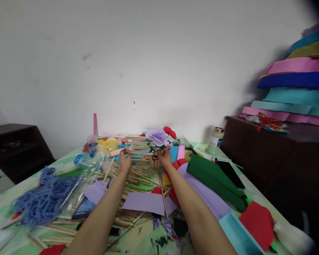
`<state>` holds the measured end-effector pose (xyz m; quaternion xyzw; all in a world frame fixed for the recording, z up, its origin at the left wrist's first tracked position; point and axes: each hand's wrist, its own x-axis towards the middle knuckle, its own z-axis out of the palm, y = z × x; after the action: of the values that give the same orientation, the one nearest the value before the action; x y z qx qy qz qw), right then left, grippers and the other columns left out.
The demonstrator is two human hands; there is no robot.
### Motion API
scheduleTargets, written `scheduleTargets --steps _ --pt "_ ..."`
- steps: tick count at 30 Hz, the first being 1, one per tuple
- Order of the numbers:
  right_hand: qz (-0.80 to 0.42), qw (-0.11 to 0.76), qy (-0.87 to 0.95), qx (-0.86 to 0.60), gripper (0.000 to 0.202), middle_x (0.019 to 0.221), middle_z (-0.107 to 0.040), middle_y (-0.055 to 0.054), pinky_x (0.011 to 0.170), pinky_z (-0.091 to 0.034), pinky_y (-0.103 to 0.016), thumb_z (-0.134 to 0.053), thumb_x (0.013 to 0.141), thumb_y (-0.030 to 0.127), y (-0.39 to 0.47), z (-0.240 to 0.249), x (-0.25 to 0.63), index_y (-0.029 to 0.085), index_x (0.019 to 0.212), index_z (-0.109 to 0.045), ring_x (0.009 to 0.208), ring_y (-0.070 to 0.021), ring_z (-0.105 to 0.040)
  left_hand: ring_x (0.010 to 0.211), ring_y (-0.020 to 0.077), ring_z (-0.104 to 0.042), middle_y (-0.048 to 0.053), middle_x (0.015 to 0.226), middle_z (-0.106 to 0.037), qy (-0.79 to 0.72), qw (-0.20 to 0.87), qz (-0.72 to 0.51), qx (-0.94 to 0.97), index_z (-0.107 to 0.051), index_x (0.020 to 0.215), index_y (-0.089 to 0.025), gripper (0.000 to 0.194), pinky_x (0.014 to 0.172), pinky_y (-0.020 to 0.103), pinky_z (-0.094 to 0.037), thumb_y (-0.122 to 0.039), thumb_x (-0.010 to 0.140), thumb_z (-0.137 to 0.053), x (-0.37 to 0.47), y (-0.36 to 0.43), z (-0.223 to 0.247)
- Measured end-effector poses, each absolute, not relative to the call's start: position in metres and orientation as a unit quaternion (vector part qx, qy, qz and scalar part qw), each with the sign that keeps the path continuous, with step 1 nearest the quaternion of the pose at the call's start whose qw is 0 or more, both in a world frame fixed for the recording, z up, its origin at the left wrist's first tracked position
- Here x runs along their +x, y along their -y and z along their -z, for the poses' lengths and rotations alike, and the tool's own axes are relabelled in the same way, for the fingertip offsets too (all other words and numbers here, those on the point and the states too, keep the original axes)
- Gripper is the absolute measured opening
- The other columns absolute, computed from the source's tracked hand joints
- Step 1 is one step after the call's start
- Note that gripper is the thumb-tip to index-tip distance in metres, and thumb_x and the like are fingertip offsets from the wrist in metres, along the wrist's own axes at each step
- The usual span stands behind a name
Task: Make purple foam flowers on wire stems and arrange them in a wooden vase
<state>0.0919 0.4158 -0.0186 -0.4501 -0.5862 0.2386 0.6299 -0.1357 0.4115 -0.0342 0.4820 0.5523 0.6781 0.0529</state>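
Observation:
Near the back of the table, a small rack of wooden sticks [140, 148] is held between my two hands. My left hand [125, 159] is closed on its left end. At the right end my right hand [164, 157] has its fingers closed on the rack's edge. A large purple paper flower [158, 136] and a red one [170, 132] rise at the rack's right side, above a small round wooden pot [155, 163]. Loose wooden sticks [138, 173] lie in a heap below my hands, with a purple paper strip [143, 203] on them.
Blue yarn [50, 198] and plastic bottles [82, 160] lie at the left. To the right are a green roll [215, 180], a black tablet [230, 172], a jar [215, 141] and red paper [257, 225]. Colored sheets [300, 79] are stacked on a dark cabinet [255, 148].

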Motion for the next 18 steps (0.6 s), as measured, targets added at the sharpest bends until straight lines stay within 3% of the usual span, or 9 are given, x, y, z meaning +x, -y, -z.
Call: scheduleTargets --steps 6,12,18 --pt "-0.252 0.636 0.581 -0.441 0.027 0.063 -0.053 0.004 0.054 -0.038 -0.024 -0.07 0.063 0.035 -0.421 0.019 0.086 0.018 0.071 -0.051 0.057 -0.0121 -0.048 0.089 0.0229 -0.059 0.008 0.093 -0.063 -0.544 0.047 -0.671 0.502 -0.059 0.093 -0.017 0.022 0.088 0.039 -0.045 -0.032 0.077 -0.053 -0.138 -0.413 0.032" --pt "-0.275 0.63 0.582 -0.434 0.023 0.065 -0.054 0.004 0.056 -0.042 -0.023 -0.066 0.076 0.034 -0.423 0.021 0.081 0.014 0.072 -0.054 0.057 -0.0093 -0.051 0.087 0.0216 -0.059 0.008 0.094 -0.063 -0.551 0.036 -0.671 0.494 -0.06 0.099 -0.016 0.028 0.086 0.037 -0.045 -0.032 0.077 -0.053 -0.144 -0.414 0.024" --pt "-0.296 0.637 0.582 -0.409 0.024 0.063 -0.058 0.001 0.056 -0.043 -0.025 -0.068 0.067 0.036 -0.414 0.023 0.074 0.017 0.067 -0.055 0.059 -0.0125 -0.053 0.087 0.0221 -0.059 0.009 0.092 -0.065 -0.565 0.034 -0.672 0.477 -0.061 0.097 -0.015 0.029 0.087 0.037 -0.045 -0.034 0.078 -0.05 -0.146 -0.408 0.033"
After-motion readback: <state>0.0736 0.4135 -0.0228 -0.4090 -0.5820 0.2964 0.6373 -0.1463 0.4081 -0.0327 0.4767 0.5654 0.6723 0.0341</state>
